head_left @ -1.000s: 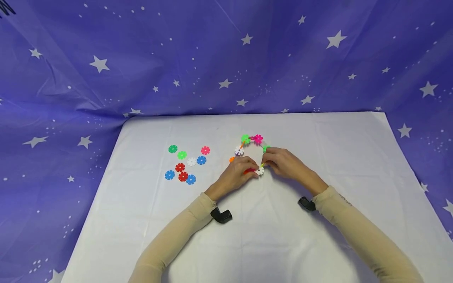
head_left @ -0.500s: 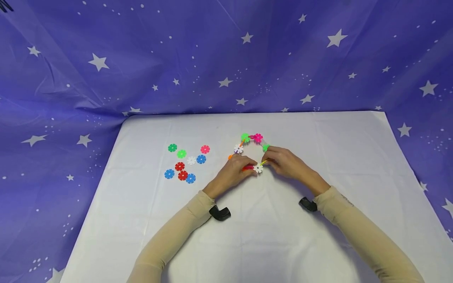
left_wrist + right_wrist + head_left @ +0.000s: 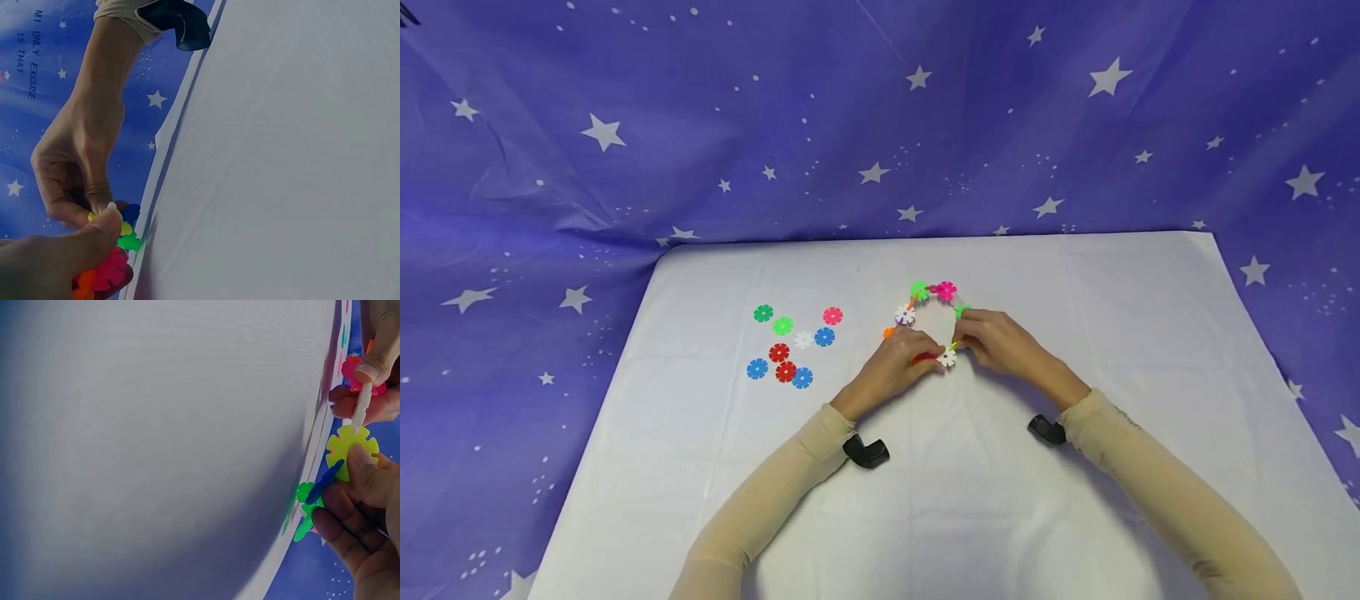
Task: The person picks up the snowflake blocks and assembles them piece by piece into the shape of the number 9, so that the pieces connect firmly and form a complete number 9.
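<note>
Pinching the pink disc in our left hand and the yellow disc in our right hand, we'd hold this disc ring (probably light, stiff, kinda slick) by flat faces, as it loops out over the white table.

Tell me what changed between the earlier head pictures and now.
Since the previous picture, the right hand edged slightly toward the left hand, hiding more of the yellow notched plastic disc; neither hand visibly took or released anything. The left hand and the loose multicoloured notched plastic discs stayed put.
</note>
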Demonstrator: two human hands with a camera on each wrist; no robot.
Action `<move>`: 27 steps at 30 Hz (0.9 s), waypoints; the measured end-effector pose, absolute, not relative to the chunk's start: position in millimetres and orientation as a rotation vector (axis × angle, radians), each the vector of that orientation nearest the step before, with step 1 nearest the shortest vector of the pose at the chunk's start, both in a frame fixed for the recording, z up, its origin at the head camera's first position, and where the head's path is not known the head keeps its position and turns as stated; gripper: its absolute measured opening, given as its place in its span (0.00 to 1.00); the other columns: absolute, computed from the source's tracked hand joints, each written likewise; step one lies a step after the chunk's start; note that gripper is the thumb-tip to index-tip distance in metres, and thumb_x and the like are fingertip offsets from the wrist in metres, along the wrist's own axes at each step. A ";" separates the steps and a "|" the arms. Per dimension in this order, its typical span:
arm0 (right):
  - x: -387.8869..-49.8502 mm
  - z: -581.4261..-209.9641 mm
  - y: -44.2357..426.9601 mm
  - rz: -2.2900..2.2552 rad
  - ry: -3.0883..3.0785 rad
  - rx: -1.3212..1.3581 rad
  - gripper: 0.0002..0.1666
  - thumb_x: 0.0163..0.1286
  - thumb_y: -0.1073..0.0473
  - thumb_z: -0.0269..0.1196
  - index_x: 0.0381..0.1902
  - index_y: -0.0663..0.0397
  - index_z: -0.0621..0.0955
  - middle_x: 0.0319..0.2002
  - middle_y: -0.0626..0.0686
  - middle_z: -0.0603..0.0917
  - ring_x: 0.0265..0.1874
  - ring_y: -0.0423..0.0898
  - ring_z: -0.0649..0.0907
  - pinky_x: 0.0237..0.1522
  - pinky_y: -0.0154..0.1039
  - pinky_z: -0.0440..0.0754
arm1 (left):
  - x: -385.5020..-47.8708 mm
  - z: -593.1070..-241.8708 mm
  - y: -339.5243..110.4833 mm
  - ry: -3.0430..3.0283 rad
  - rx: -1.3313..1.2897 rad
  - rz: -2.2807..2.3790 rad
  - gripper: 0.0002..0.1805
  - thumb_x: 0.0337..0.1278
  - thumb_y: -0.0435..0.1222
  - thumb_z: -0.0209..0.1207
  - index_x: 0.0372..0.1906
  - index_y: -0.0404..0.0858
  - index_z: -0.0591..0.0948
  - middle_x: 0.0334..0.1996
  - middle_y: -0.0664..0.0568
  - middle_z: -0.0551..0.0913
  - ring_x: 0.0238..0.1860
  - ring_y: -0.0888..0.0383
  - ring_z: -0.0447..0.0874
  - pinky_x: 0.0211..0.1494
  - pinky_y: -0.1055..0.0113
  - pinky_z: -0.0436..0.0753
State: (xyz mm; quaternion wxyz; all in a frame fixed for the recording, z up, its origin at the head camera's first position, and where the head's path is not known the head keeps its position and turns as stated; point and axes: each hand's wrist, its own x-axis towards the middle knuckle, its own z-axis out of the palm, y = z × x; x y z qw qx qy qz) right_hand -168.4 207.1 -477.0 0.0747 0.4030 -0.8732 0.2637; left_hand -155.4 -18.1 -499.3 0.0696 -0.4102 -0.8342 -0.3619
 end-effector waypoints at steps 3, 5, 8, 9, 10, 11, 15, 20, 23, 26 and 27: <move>-169.4 -476.5 206.5 0.759 -2.638 1.214 0.09 0.61 0.73 0.66 0.29 0.53 0.84 0.31 0.48 0.82 0.31 0.42 0.81 0.34 0.39 0.80 | -155.4 -496.8 -19.2 -2.559 -1.208 -1.049 0.12 0.49 0.38 0.72 0.39 0.37 0.88 0.36 0.52 0.89 0.41 0.57 0.85 0.55 0.62 0.76; -169.3 -475.7 206.8 0.743 -2.656 1.208 0.08 0.61 0.72 0.66 0.30 0.53 0.84 0.32 0.49 0.81 0.32 0.43 0.81 0.36 0.39 0.81 | -155.7 -496.0 -19.2 -2.600 -1.194 -0.994 0.13 0.50 0.39 0.72 0.41 0.38 0.87 0.37 0.52 0.89 0.41 0.58 0.84 0.55 0.62 0.76; -168.3 -476.6 207.7 0.738 -2.694 1.201 0.07 0.61 0.69 0.67 0.34 0.52 0.84 0.35 0.49 0.81 0.36 0.44 0.81 0.40 0.41 0.81 | -155.0 -494.6 -19.4 -2.633 -1.179 -0.939 0.15 0.51 0.41 0.71 0.43 0.38 0.86 0.37 0.52 0.87 0.40 0.58 0.83 0.53 0.62 0.77; -167.5 -477.0 208.0 0.736 -2.715 1.201 0.07 0.61 0.67 0.68 0.35 0.51 0.84 0.36 0.48 0.80 0.37 0.43 0.80 0.41 0.41 0.80 | -154.7 -494.5 -19.5 -2.637 -1.172 -0.932 0.16 0.51 0.41 0.71 0.43 0.38 0.85 0.37 0.53 0.87 0.40 0.58 0.82 0.53 0.63 0.77; -166.7 -477.6 208.4 0.731 -2.736 1.203 0.07 0.61 0.65 0.68 0.38 0.51 0.84 0.37 0.48 0.80 0.37 0.43 0.79 0.42 0.41 0.80 | -154.4 -494.5 -19.7 -2.640 -1.166 -0.939 0.16 0.51 0.41 0.71 0.44 0.38 0.85 0.37 0.53 0.86 0.40 0.58 0.82 0.52 0.63 0.78; -165.9 -478.1 208.8 0.721 -2.759 1.210 0.09 0.61 0.64 0.69 0.40 0.50 0.84 0.38 0.48 0.79 0.38 0.43 0.77 0.42 0.41 0.79 | -154.0 -494.3 -19.9 -2.641 -1.160 -0.949 0.17 0.51 0.41 0.71 0.44 0.38 0.84 0.37 0.52 0.86 0.40 0.58 0.81 0.51 0.63 0.78; -162.4 -480.0 209.6 0.662 -2.829 1.244 0.19 0.58 0.56 0.71 0.48 0.49 0.83 0.42 0.49 0.75 0.36 0.42 0.73 0.40 0.39 0.75 | -153.6 -496.0 -20.1 -2.661 -1.153 -0.947 0.19 0.51 0.42 0.71 0.46 0.38 0.83 0.38 0.53 0.84 0.42 0.58 0.80 0.50 0.64 0.78; -160.7 -479.9 208.4 0.630 -2.846 1.248 0.19 0.57 0.51 0.73 0.46 0.48 0.85 0.42 0.50 0.73 0.35 0.43 0.73 0.38 0.39 0.74 | -153.9 -493.4 -22.2 -2.655 -1.199 -0.867 0.20 0.51 0.42 0.71 0.47 0.38 0.82 0.41 0.52 0.83 0.45 0.57 0.79 0.54 0.64 0.77; -160.4 -480.0 208.3 0.649 -2.845 1.241 0.17 0.56 0.51 0.75 0.42 0.48 0.85 0.42 0.50 0.73 0.35 0.44 0.74 0.38 0.39 0.75 | -153.6 -486.9 -27.6 -2.642 -1.221 -0.734 0.21 0.50 0.45 0.72 0.48 0.39 0.82 0.43 0.52 0.83 0.50 0.54 0.78 0.63 0.61 0.72; -160.2 -480.5 208.7 0.655 -2.844 1.234 0.16 0.55 0.52 0.75 0.41 0.48 0.85 0.42 0.50 0.74 0.36 0.44 0.74 0.39 0.39 0.75 | -152.9 -480.9 -36.1 -2.636 -1.241 -0.607 0.25 0.48 0.48 0.73 0.49 0.41 0.82 0.46 0.52 0.82 0.55 0.51 0.75 0.67 0.55 0.66; -160.0 -480.6 208.7 0.655 -2.843 1.232 0.17 0.55 0.51 0.76 0.41 0.48 0.85 0.42 0.50 0.74 0.36 0.44 0.75 0.39 0.39 0.75 | -152.6 -479.5 -39.1 -2.641 -1.250 -0.584 0.26 0.47 0.48 0.73 0.50 0.41 0.82 0.46 0.52 0.82 0.56 0.51 0.74 0.67 0.54 0.65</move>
